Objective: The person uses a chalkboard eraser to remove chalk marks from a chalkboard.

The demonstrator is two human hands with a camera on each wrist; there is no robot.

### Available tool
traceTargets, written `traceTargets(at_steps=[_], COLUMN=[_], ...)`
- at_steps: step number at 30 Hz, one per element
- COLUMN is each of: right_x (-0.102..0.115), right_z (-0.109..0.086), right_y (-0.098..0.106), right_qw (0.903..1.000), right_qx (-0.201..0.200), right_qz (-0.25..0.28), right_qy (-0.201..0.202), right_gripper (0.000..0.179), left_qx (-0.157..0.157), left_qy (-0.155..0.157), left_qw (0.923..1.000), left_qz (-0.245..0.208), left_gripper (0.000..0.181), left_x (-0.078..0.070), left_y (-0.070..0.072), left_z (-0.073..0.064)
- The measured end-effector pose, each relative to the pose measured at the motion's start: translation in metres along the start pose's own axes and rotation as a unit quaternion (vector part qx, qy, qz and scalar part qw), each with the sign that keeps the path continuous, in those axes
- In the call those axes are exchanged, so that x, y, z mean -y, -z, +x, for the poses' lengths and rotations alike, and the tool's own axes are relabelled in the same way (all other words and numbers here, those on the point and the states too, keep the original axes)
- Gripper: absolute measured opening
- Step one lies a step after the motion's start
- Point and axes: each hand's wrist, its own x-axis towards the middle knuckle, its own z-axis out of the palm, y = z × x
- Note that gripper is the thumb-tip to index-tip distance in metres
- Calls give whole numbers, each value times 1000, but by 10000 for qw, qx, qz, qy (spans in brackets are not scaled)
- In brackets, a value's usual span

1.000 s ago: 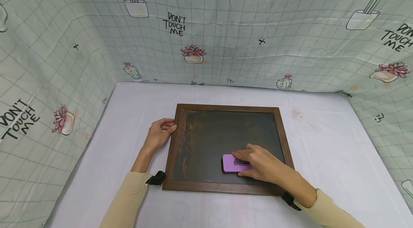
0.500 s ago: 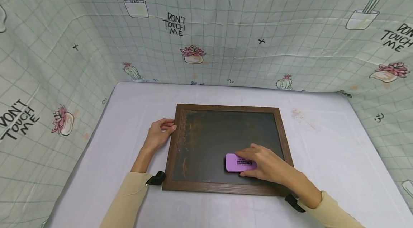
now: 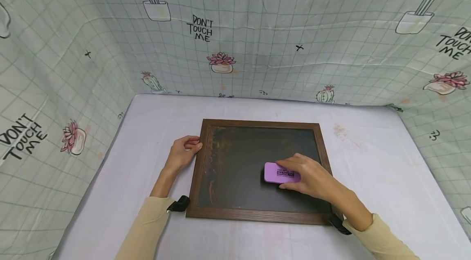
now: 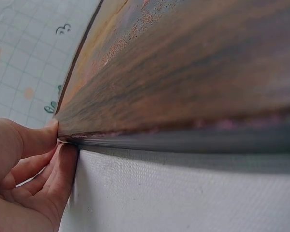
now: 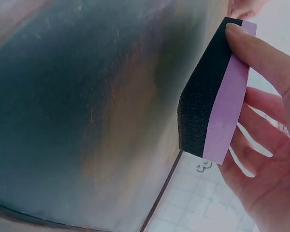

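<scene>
A chalkboard [image 3: 235, 158] with a brown wooden frame lies flat on the table, orange-brown smears along its left part. At its left edge, my left hand [image 3: 181, 153] pinches the frame [image 4: 159, 92] between thumb and fingers, as the left wrist view shows close up. Over the board's right half, my right hand [image 3: 312, 176] grips a purple magnetic eraser [image 3: 274, 172] by its sides. In the right wrist view the eraser [image 5: 227, 111] shows its black felt layer, which appears raised off the board. Part of its printed top is hidden by the fingers.
A white cloth covers the table [image 3: 162, 117], with a faint reddish stain [image 3: 342, 131] right of the board. A grid-patterned curtain [image 3: 257, 27] printed with cacti surrounds the table at the back and sides.
My right hand has moved the eraser to the right, then away from me toward the board's middle; it now appears lifted. The left hand and the chalkboard stay in place.
</scene>
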Motion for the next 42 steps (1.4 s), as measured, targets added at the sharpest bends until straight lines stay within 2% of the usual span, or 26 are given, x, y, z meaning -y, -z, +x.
traceTargets(at_steps=[33, 42], right_x=[-45, -61], right_z=[-2, -6], right_y=[30, 40], right_qw=[9960, 9931], right_qx=[-740, -978], right_qz=[-17, -227], right_qy=[-509, -597], right_gripper=[62, 65], left_qx=[-39, -55], left_qy=[68, 54], left_qw=[9999, 9999], left_qz=[-69, -66], left_gripper=[35, 34], left_x=[0, 0], left_y=[0, 0], left_z=[-2, -1])
